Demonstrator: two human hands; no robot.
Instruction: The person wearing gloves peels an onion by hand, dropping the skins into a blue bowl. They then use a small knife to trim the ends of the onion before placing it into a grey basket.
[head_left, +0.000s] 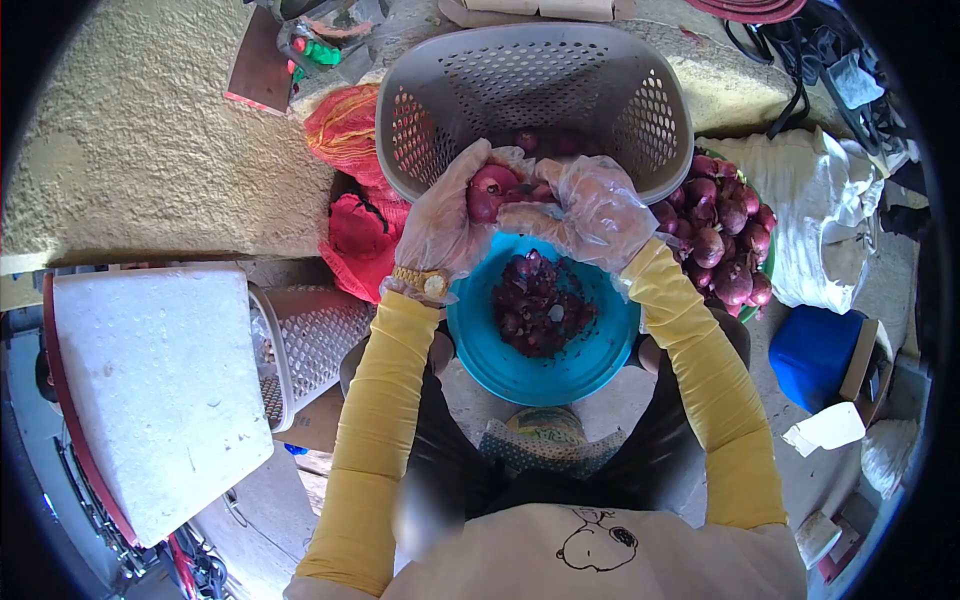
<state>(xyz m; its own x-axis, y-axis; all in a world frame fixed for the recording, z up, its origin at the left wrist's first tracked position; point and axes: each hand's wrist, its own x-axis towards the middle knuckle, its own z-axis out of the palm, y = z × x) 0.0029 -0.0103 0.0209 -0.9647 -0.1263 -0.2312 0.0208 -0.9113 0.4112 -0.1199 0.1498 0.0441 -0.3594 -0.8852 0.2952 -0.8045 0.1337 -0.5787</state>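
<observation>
Both hands wear clear plastic gloves and meet over the front of a grey perforated basket (pixel 530 50). My left hand (pixel 445 215) is closed around a red onion (pixel 492 192). Close beside it, my right hand (pixel 600 205) has its fingers bent in toward the onion; whatever lies in its fingers is hard to make out through the crinkled glove. Below them stands a blue basin (pixel 480 365) with loose onion skins (pixel 540 305) in it. A few onions (pixel 565 143) lie inside the basket, behind the hands.
A heap of red onions (pixel 725 225) stands at the right, beside a white sack (pixel 820 200). On the left are a red mesh bag (pixel 365 235), a white foam board (pixel 155 390) and a light slatted basket (pixel 320 335). A blue container (pixel 812 355) sits at the lower right.
</observation>
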